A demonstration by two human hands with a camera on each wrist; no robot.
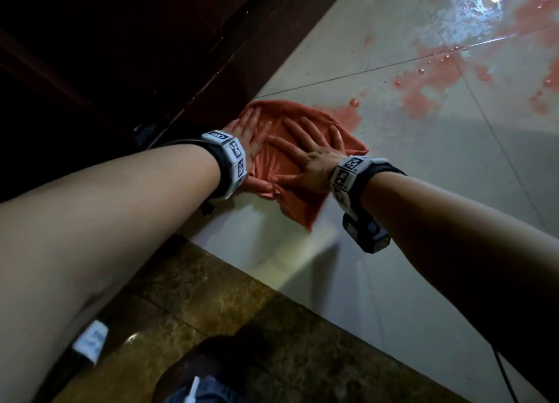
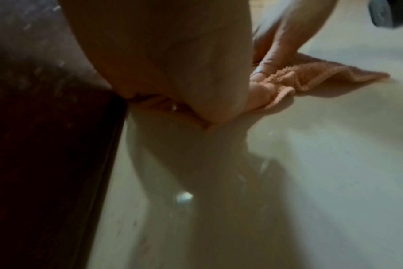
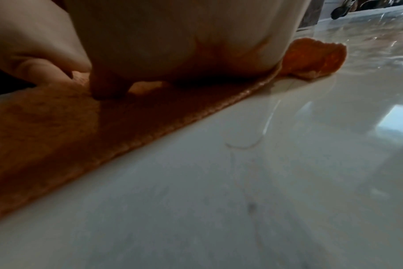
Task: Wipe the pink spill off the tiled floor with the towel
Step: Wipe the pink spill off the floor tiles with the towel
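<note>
An orange towel (image 1: 273, 130) lies spread on the pale tiled floor (image 1: 423, 191) beside a dark wooden panel. My left hand (image 1: 251, 130) presses flat on the towel's left part, fingers straight. My right hand (image 1: 308, 154) lies flat on its right part with fingers spread. The pink spill (image 1: 438, 72) runs from the towel's far edge up to the top right, with droplets and a bright wet glare. In the left wrist view the towel (image 2: 311, 76) bunches under the right hand (image 2: 281, 45). In the right wrist view the towel (image 3: 81, 127) has its hemmed edge on wet tile.
A dark wooden panel (image 1: 136, 54) borders the floor on the left. A brown marble strip (image 1: 242, 327) runs along the near side. A thin black cable (image 1: 505, 372) trails at the lower right. Pale tile (image 1: 453, 221) lies to the right of the towel.
</note>
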